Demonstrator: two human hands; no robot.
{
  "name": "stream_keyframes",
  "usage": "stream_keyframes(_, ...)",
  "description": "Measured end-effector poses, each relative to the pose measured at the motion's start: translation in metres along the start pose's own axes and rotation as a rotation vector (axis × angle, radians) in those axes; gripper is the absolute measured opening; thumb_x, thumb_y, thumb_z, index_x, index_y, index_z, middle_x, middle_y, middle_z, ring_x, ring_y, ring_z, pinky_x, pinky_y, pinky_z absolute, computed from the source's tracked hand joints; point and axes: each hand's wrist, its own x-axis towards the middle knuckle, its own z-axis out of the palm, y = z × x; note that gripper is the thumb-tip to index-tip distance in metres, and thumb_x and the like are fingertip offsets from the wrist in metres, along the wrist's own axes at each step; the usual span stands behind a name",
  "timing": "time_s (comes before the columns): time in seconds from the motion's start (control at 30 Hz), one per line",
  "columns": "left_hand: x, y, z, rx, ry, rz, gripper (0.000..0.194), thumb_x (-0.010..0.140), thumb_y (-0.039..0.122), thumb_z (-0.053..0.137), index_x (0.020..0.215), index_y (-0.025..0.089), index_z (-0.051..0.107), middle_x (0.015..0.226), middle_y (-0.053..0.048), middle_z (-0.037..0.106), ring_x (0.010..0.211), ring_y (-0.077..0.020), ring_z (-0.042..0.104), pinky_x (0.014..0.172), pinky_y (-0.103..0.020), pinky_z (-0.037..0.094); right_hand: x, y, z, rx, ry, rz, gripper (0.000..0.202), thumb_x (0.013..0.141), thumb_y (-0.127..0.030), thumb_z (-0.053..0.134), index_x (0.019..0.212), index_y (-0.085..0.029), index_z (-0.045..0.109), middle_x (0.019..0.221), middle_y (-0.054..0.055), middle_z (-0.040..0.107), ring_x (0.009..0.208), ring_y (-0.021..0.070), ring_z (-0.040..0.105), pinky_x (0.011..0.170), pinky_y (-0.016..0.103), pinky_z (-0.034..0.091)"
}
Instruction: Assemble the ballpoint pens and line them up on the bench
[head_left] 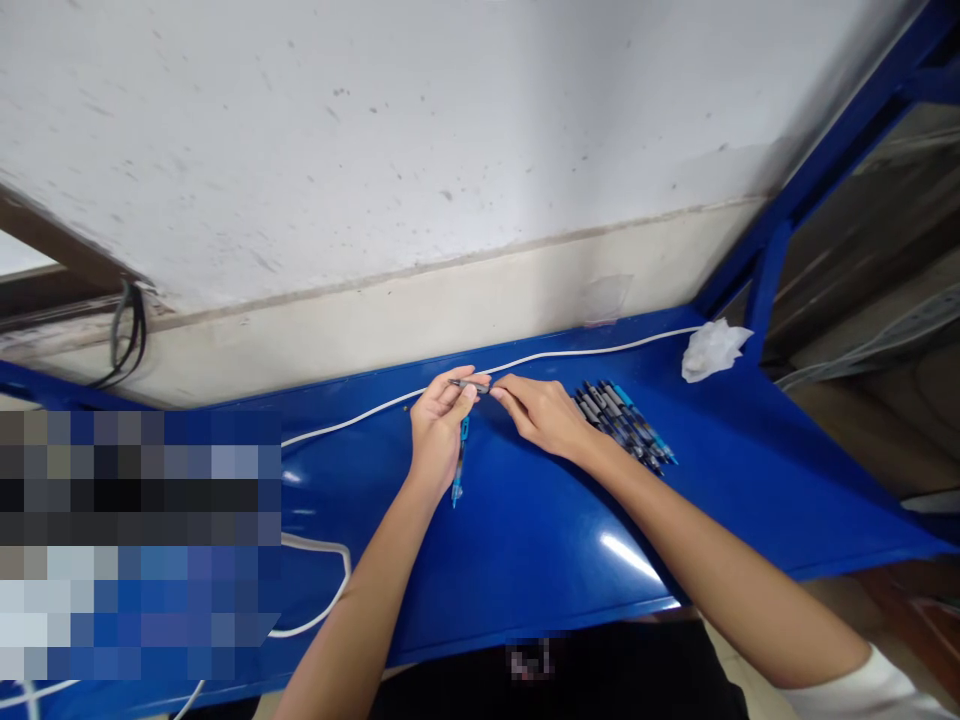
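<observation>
My left hand (442,415) is closed on a dark grey pen (471,386), which lies nearly level across its fingers under the thumb. At the pen's right end, the fingertips of my right hand (541,408) are pinched together on it. A light blue pen (458,470) points toward me on the table, just right of my left wrist; its upper end is close to the palm. Beside my right wrist is a pile of pens (624,425), several with dark grey barrels and a few with light blue parts, laid side by side.
The blue table (517,540) stands against a stained wall. A white cable (375,408) runs along its back to crumpled white plastic (712,350) at the right. Another loop of white cable (346,570) lies at the left. Blue frame posts (769,285) rise at the right; the lower left is pixelated.
</observation>
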Motion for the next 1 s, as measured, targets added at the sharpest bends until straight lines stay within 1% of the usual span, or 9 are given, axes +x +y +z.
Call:
stream_keyframes(0.1,0.0001,-0.0008,-0.0013,-0.022,-0.016,0.004,0.034,0.089,0.03,0.087,0.12,0.021,0.077,0.113,-0.009,0.083,0.109,-0.0218,0.077,0.104,-0.036,0.055,0.0003,-0.0011,-0.0002,0.025,0.009,0.002,0.026,0.115,-0.044,0.053,0.121,-0.022,0.066,0.11,0.007,0.081,0.086,0.0204,0.074,0.075,0.029,0.044)
stream_keyframes(0.27,0.0,-0.0013,-0.003,0.012,-0.02,0.015,0.031,0.091,0.032,0.086,0.119,0.021,0.077,0.113,-0.009,0.083,0.108,-0.0215,0.076,0.103,-0.035,0.055,0.0005,-0.0019,0.0001,-0.006,-0.041,-0.012,0.032,0.119,-0.041,0.042,0.114,-0.022,0.067,0.101,0.007,0.08,0.086,0.0209,0.074,0.075,0.029,0.044)
stream_keyframes(0.37,-0.0002,-0.0003,-0.0029,0.023,-0.024,0.013,0.031,0.091,0.034,0.085,0.119,0.022,0.077,0.114,-0.008,0.083,0.108,-0.0225,0.076,0.103,-0.037,0.056,-0.0001,-0.0024,0.0002,-0.001,-0.045,-0.006,0.031,0.118,-0.044,0.045,0.115,-0.022,0.066,0.099,0.007,0.08,0.081,0.0206,0.072,0.072,0.029,0.043)
stream_keyframes(0.47,-0.0001,-0.0001,-0.0027,0.028,-0.029,0.019,0.032,0.091,0.035,0.086,0.119,0.022,0.076,0.114,-0.009,0.083,0.109,-0.023,0.077,0.105,-0.038,0.055,0.0004,-0.0021,0.0005,0.043,-0.04,-0.022,0.032,0.117,-0.045,0.045,0.113,-0.022,0.068,0.1,0.007,0.079,0.083,0.0203,0.071,0.075,0.029,0.044)
stream_keyframes(0.6,0.001,-0.0006,-0.0031,-0.022,-0.056,0.022,0.03,0.091,0.032,0.086,0.116,0.022,0.074,0.115,-0.009,0.083,0.114,-0.0234,0.077,0.108,-0.039,0.054,0.0036,-0.0011,0.0015,0.215,-0.053,0.006,0.039,0.118,-0.047,0.042,0.103,-0.022,0.069,0.088,0.002,0.073,0.075,0.0172,0.065,0.074,0.028,0.043)
stream_keyframes(0.73,0.0026,-0.0001,-0.0042,-0.068,-0.067,-0.01,0.035,0.09,0.03,0.087,0.119,0.022,0.071,0.114,-0.009,0.083,0.106,-0.0216,0.077,0.101,-0.037,0.056,0.0065,-0.0023,0.0008,0.401,-0.077,0.079,0.047,0.115,-0.053,0.046,0.089,-0.02,0.067,0.073,-0.003,0.06,0.064,0.0129,0.052,0.065,0.026,0.036)
stream_keyframes(0.87,0.0026,0.0022,-0.0043,-0.071,-0.089,-0.023,0.038,0.089,0.033,0.088,0.12,0.022,0.069,0.116,-0.011,0.082,0.103,-0.0238,0.077,0.096,-0.039,0.057,0.0067,-0.0054,0.001,0.552,-0.125,0.168,0.05,0.112,-0.059,0.049,0.095,-0.018,0.072,0.071,-0.004,0.056,0.061,0.0119,0.047,0.06,0.026,0.034)
stream_keyframes(0.93,0.003,0.0034,-0.0047,-0.048,-0.103,-0.012,0.039,0.091,0.036,0.086,0.123,0.022,0.068,0.118,-0.012,0.082,0.105,-0.0247,0.078,0.099,-0.04,0.056,0.0064,-0.0064,0.0038,0.625,-0.11,0.212,0.046,0.109,-0.061,0.053,0.1,-0.02,0.071,0.07,-0.004,0.055,0.06,0.0121,0.046,0.059,0.026,0.034)
stream_keyframes(1.0,0.0051,0.004,-0.0073,0.028,-0.094,0.014,0.041,0.093,0.041,0.084,0.126,0.022,0.068,0.117,-0.012,0.082,0.106,-0.025,0.077,0.103,-0.041,0.055,0.0065,-0.0061,0.0081,0.721,-0.066,0.247,0.039,0.106,-0.062,0.059,0.11,-0.023,0.065,0.069,-0.007,0.052,0.058,0.0123,0.044,0.057,0.025,0.035)
